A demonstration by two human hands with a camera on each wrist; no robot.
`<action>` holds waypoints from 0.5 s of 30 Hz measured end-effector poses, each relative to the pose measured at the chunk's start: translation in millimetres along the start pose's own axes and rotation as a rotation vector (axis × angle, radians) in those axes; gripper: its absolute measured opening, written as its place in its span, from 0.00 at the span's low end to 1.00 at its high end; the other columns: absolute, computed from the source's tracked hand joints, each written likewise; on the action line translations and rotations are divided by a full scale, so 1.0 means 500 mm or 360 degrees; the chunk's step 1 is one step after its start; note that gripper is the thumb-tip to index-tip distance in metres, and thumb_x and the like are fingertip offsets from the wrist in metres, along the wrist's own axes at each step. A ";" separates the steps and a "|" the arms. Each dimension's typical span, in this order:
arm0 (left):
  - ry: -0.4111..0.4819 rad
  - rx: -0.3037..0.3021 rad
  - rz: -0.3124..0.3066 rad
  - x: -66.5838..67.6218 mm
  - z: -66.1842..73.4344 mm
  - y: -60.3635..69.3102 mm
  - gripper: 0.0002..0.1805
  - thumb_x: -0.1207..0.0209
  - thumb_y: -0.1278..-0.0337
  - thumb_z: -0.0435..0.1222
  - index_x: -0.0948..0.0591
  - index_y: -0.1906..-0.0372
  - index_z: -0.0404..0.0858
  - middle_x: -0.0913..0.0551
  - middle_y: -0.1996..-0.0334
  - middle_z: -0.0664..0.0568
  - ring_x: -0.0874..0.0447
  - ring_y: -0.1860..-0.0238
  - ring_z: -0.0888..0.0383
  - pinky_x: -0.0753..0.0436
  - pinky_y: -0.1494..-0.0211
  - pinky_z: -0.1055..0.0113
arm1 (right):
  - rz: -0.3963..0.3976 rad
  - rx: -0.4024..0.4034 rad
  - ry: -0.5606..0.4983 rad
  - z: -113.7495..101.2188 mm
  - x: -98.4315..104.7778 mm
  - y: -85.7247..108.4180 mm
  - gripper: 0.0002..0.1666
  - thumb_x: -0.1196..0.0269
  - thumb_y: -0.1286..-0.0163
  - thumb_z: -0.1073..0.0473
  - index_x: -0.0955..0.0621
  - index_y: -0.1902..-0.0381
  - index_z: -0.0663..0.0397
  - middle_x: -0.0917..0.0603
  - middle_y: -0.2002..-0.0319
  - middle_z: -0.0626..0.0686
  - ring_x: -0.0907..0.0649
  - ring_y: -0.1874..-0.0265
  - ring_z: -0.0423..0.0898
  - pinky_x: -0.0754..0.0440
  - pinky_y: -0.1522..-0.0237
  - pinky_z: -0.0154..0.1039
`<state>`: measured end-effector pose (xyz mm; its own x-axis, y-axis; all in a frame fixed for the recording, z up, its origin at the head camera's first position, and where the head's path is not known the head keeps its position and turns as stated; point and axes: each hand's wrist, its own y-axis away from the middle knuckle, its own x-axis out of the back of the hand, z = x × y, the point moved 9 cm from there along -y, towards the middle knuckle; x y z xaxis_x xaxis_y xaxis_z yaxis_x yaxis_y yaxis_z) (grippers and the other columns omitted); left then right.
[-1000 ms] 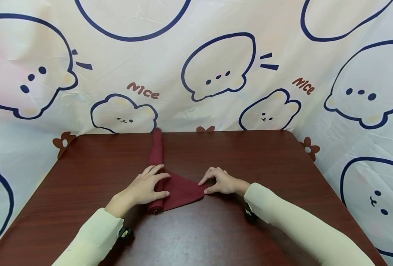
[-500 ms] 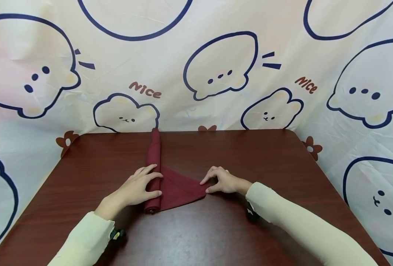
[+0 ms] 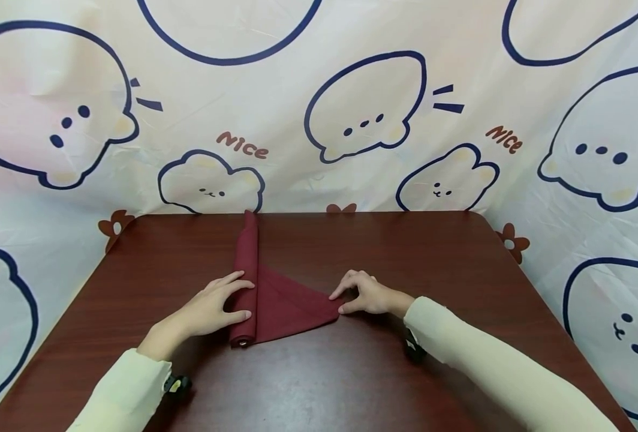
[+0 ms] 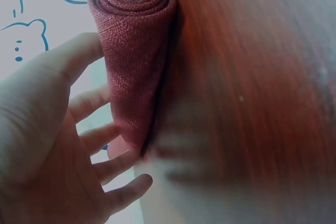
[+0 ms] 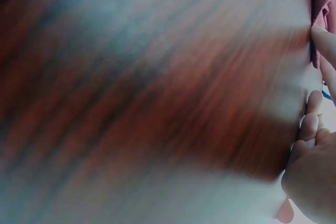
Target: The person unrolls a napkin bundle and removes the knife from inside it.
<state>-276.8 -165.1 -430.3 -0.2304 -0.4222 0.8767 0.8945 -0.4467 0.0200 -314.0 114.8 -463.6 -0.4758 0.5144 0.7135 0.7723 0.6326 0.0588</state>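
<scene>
A maroon woven cloth (image 3: 292, 305) lies on the table, part rolled, part flat. Its roll (image 3: 246, 252) runs from the near side toward the table's far edge, and its flat part tapers to a corner at the right. In the left wrist view, the roll's end (image 4: 132, 3) shows coiled layers with a small gold-coloured piece inside. My left hand (image 3: 208, 309) rests against the roll's left side, fingers spread, thumb near the close end. My right hand (image 3: 370, 294) holds the tapered corner between thumb and forefinger; its other fingers are bent.
The dark brown wooden table (image 3: 308, 384) has rounded far corners. A pale curtain (image 3: 297, 180) printed with cartoon outlines hangs behind it and along both sides. The roll's far end reaches the table's back edge.
My left hand and the roll have moved left, and more of the cloth lies flat between the roll and the corner. My right hand stays at the corner. The head view has shifted slightly.
</scene>
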 end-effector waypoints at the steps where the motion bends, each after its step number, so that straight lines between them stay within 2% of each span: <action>1: 0.0007 -0.0001 -0.0002 0.000 -0.001 0.000 0.30 0.34 0.40 0.47 0.24 0.34 0.44 0.36 0.24 0.36 0.39 0.27 0.30 0.32 0.33 0.30 | 0.0002 0.0003 -0.0001 -0.001 0.000 0.000 0.17 0.24 0.42 0.56 0.10 0.54 0.41 0.18 0.53 0.48 0.24 0.49 0.45 0.39 0.48 0.47; 9: 0.0016 0.0012 -0.0017 -0.002 -0.001 -0.002 0.30 0.35 0.40 0.46 0.25 0.34 0.43 0.37 0.25 0.35 0.40 0.26 0.30 0.32 0.33 0.31 | -0.0003 -0.0010 -0.0004 -0.005 -0.002 0.002 0.17 0.24 0.42 0.55 0.10 0.53 0.41 0.18 0.52 0.49 0.24 0.48 0.45 0.40 0.47 0.47; 15: -0.0034 -0.0025 0.0041 0.007 0.026 -0.012 0.30 0.34 0.40 0.45 0.24 0.34 0.42 0.36 0.26 0.34 0.41 0.26 0.31 0.31 0.33 0.31 | -0.0003 0.0009 -0.0002 -0.004 0.001 -0.001 0.16 0.24 0.42 0.55 0.10 0.54 0.42 0.18 0.53 0.49 0.24 0.49 0.45 0.39 0.48 0.47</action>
<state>-277.9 -153.6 -421.2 -0.1990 -0.4169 0.8869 0.8939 -0.4481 -0.0101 -313.7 113.9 -462.0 -0.4777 0.5139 0.7126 0.7689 0.6368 0.0562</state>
